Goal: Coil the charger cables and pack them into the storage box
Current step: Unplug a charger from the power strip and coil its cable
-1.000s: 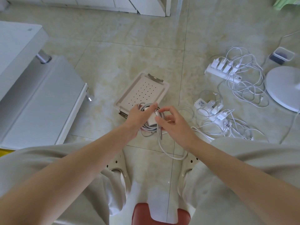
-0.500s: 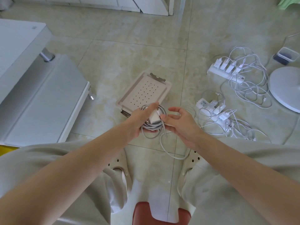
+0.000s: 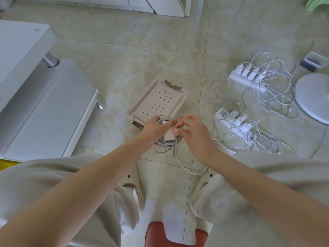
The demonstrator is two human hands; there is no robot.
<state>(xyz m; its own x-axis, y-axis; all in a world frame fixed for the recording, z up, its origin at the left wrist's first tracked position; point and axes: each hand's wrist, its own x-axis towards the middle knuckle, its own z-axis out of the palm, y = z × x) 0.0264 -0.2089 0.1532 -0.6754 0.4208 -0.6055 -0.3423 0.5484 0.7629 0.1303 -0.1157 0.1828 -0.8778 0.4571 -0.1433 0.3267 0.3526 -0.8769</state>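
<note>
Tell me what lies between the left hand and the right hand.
In the head view, a white charger block lies there, on top of the gray coiled cable that the left hand holds; the right hand is beside it.

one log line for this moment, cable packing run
step: coiling | left hand: grips coiled charger cable and brick | right hand: pinches cable by the coil | tail: loose, hanging | storage box: just beyond hands

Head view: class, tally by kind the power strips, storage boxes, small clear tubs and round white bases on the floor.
White plastic power strips: 2
Pink perforated plastic storage box: 1
Small clear plastic tub: 1
Round white base: 1
Total: 5
</note>
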